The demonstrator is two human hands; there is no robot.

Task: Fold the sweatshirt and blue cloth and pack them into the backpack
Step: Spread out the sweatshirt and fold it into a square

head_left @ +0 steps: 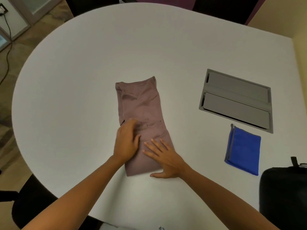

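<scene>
A mauve sweatshirt (pixel 141 107) lies folded into a long narrow strip in the middle of the white table (pixel 83 80), collar at the far end. My left hand (pixel 127 141) rests on its near left edge, fingers curled and blurred, touching the fabric. My right hand (pixel 164 159) lies flat with spread fingers on the near right part of the strip. A blue cloth (pixel 243 150), folded into a rectangle, sits to the right. The black backpack (pixel 284 193) stands at the right edge, partly out of frame.
A grey recessed cable hatch (pixel 235 98) with two lids is set in the table beyond the blue cloth. A black chair (pixel 33 201) sits at the near left edge. Dark chairs stand at the far side. A cable runs on the floor at left.
</scene>
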